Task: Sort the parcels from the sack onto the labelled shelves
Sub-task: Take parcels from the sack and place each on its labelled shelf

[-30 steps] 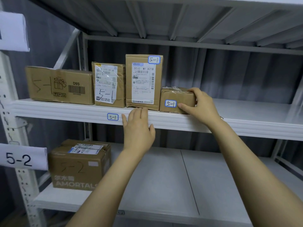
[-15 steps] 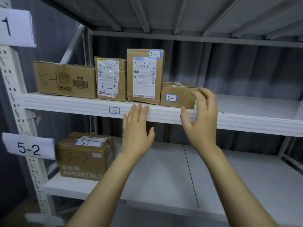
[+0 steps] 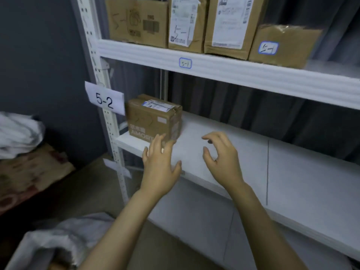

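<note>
Both my hands hang empty in front of the 5-2 shelf (image 3: pixel 292 172). My left hand (image 3: pixel 160 166) has straight fingers, just before a brown parcel (image 3: pixel 153 118) that stands at that shelf's left end. My right hand (image 3: pixel 220 156) is loosely curled and holds nothing. On the 5-1 shelf (image 3: pixel 233 73) above stand several brown parcels; the small one with a blue-edged 5-1 sticker (image 3: pixel 280 45) is at the right of the row. The white sack (image 3: pixel 54 244) lies at the bottom left, its mouth toward me.
A white upright post (image 3: pixel 105 106) carries a paper tag reading 5-2 (image 3: pixel 105 100). White sacking (image 3: pixel 17 133) is piled on a brown carton (image 3: pixel 29 172) at the left. Dark curtain hangs behind the shelves. The floor is bare brown.
My right hand let go of the small 5-1 parcel and both hands drew back and down. My view swung down and left, bringing the sack and floor into sight.
</note>
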